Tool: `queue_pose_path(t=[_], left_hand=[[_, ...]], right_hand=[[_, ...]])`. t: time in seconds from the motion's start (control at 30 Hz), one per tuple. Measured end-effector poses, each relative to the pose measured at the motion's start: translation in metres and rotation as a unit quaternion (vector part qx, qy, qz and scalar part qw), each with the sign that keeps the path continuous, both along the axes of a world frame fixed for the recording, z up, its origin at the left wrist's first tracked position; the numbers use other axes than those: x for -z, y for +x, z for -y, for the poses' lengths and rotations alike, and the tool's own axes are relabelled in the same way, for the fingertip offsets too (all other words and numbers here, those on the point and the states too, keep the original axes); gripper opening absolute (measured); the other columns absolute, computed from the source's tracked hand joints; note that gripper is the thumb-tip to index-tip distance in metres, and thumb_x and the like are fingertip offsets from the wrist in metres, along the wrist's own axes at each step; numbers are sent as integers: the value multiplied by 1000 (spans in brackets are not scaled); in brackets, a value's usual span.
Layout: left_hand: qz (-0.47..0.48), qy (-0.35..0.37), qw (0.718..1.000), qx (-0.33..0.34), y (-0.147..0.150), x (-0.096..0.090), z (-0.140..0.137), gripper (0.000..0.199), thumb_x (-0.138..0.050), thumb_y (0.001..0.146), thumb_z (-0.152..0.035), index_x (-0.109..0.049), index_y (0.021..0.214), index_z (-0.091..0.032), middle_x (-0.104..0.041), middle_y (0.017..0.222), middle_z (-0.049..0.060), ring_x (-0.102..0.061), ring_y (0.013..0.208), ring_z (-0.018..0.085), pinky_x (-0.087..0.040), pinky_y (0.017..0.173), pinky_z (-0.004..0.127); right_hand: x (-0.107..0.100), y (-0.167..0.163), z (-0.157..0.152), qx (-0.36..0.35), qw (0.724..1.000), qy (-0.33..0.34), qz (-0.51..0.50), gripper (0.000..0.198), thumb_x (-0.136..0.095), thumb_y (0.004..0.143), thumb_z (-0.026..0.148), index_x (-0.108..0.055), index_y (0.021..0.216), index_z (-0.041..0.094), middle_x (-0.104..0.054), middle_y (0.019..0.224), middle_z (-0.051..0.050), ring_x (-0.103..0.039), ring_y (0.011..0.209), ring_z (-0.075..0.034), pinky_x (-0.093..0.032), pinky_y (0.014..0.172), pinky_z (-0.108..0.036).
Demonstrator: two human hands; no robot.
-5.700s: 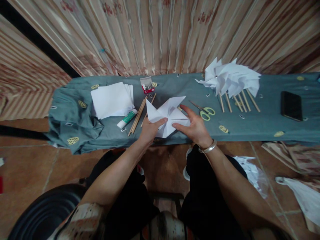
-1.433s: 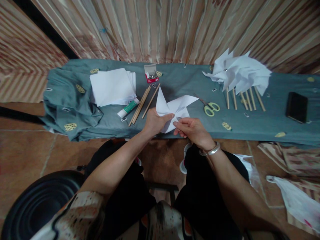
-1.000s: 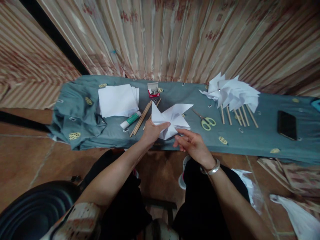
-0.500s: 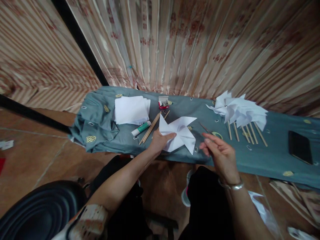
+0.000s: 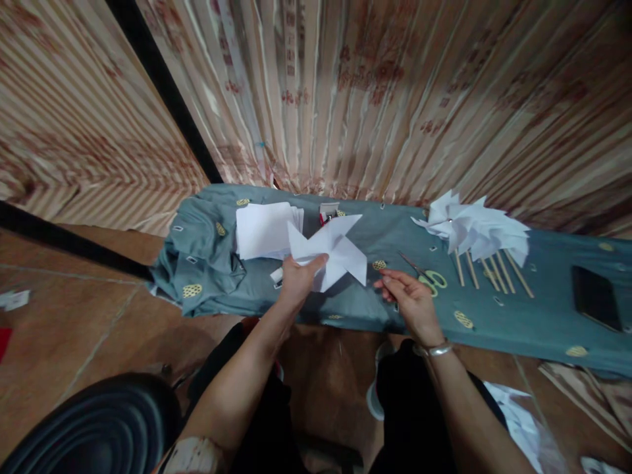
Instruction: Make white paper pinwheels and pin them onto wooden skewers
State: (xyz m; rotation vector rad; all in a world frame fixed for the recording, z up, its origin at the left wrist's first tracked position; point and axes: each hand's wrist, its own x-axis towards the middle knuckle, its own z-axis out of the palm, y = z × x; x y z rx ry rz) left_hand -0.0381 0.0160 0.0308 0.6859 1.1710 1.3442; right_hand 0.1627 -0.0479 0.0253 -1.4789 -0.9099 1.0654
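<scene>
My left hand (image 5: pixel 299 282) grips a white paper pinwheel (image 5: pixel 338 253) without a stick, its thumb pressed on the middle where the folded points meet. Off to the right, my right hand (image 5: pixel 409 301) is held palm inward with thumb and fingertips together. Whatever is between those fingertips is too small to make out. Scissors with green handles (image 5: pixel 434 280) lie just beyond the right hand. Behind the pinwheel, a small red and white box (image 5: pixel 328 212) stands open with shiny bits inside. A glue stick (image 5: pixel 276 275) is mostly hidden by my left hand.
A stack of white paper (image 5: pixel 261 230) lies on the cloth-covered bench (image 5: pixel 365 306). Several finished pinwheels (image 5: pixel 478 227) on wooden sticks (image 5: pixel 503 271) overlap at right, near a black phone (image 5: pixel 596 297). A curtain (image 5: pixel 375 99) hangs behind; a black stool (image 5: pixel 89 421) stands lower left.
My left hand has carried the pinwheel leftward, now covering the loose sticks and most of the glue stick. My right hand has also shifted left, uncovering the scissors' handles.
</scene>
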Motion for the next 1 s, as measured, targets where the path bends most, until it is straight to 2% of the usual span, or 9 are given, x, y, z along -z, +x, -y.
queue_pose_path(t=[0.13,0.23,0.47,0.53,0.6,0.67,0.73,0.87,1.0], left_hand=[[10,82,993,-82,-29,-13,-16,40,-84,51,-26,-70,86,-14,-75,85,6,-69,87,21,-53,86,33],[3,113,985,-128,-48,-21,-23,45,-82,53,-26,-70,95,-14,-75,94,8,-70,94,22,-52,92,35],[14,115,977,-178,-72,-27,-28,48,-82,52,-23,-70,97,-17,-74,106,9,-67,104,23,-52,96,35],[20,117,977,-178,-72,-28,-28,48,-81,54,-23,-70,100,-17,-73,107,9,-66,106,23,-52,96,35],[17,116,978,-172,-72,-29,-28,47,-80,57,-24,-69,102,-18,-73,107,9,-66,107,23,-52,96,36],[13,116,979,-169,-71,-31,-28,46,-79,58,-26,-69,103,-18,-73,105,9,-66,107,24,-53,96,36],[18,114,978,-172,-72,-32,-28,44,-80,58,-26,-69,100,-17,-74,102,9,-66,107,25,-53,96,37],[50,97,976,-186,-75,-33,-28,41,-81,55,-22,-70,93,-16,-75,96,9,-67,104,24,-53,97,39],[97,89,971,-200,-73,-33,-29,41,-84,48,-19,-71,86,-15,-75,89,8,-70,91,22,-55,92,37]], right_hand=[[10,-18,-15,-20,1000,-2,-1,41,-80,59,51,-71,83,20,-75,77,-7,-63,62,-16,-51,60,-31],[19,-33,-26,-40,999,-1,13,37,-77,61,52,-71,80,21,-75,77,-6,-65,66,-18,-52,64,-33],[19,-57,-64,-90,976,41,193,27,-61,79,42,-72,90,20,-75,81,-5,-64,69,-19,-49,68,-31],[13,-57,-86,-97,956,63,271,25,-58,82,39,-73,90,21,-74,80,-4,-64,70,-20,-50,70,-33],[5,-54,-113,-103,922,91,363,22,-54,84,29,-74,93,22,-75,94,-5,-66,83,-21,-50,79,-34],[-1,-51,-140,-117,875,107,458,27,-49,86,21,-74,98,18,-71,110,-9,-65,101,-22,-47,91,-33],[-3,-50,-165,-134,817,87,554,30,-48,87,18,-73,103,12,-64,125,-15,-59,116,-25,-42,100,-33],[1,-53,-195,-175,781,72,596,26,-54,83,15,-76,96,12,-57,136,-16,-47,130,-28,-32,110,-36],[7,-57,-210,-207,757,47,618,25,-57,80,17,-77,94,14,-67,117,-15,-48,128,-28,-34,108,-36]])
